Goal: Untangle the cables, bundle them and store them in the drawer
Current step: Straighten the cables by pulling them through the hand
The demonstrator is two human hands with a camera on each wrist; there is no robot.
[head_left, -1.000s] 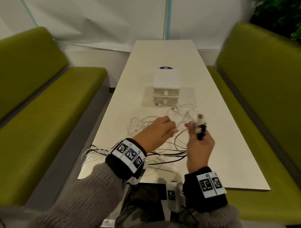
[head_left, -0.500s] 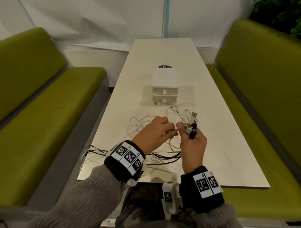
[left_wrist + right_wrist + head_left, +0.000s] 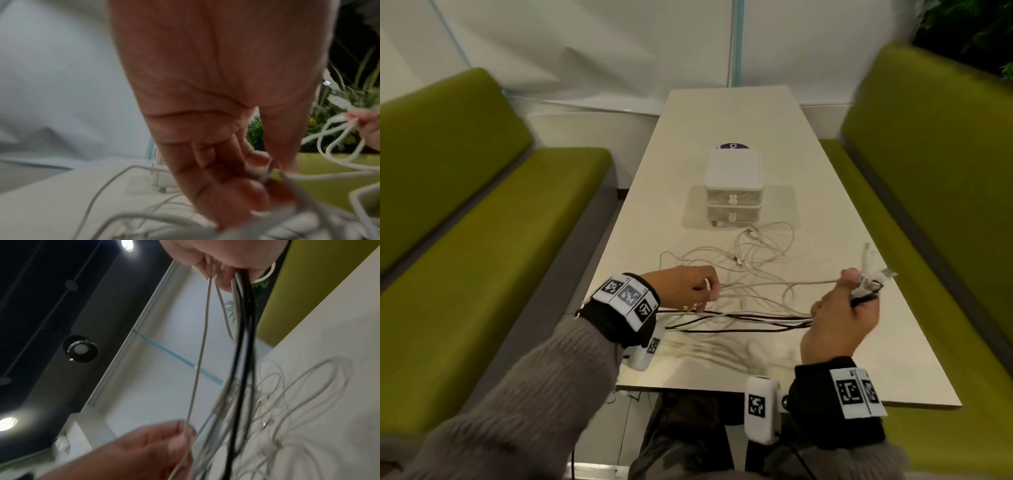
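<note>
Right hand (image 3: 840, 317) grip curled around bunched plug ends of thin white and black cables (image 3: 743, 317); left hand (image 3: 681, 289) grip pinching one taut white strand (image 3: 774, 283). Loose round loops sprawled across smooth pale desk (image 3: 722, 113), before small white two-drawer box (image 3: 733, 186), both drawers closed.

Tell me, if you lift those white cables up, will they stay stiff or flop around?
Probably flop. The white cables lie in loose curls on the table, and they sag where they hang from the right hand. One strand looks straight only because the left hand holds its other end. They seem thin and light, so loops would likely snag each other.
</note>
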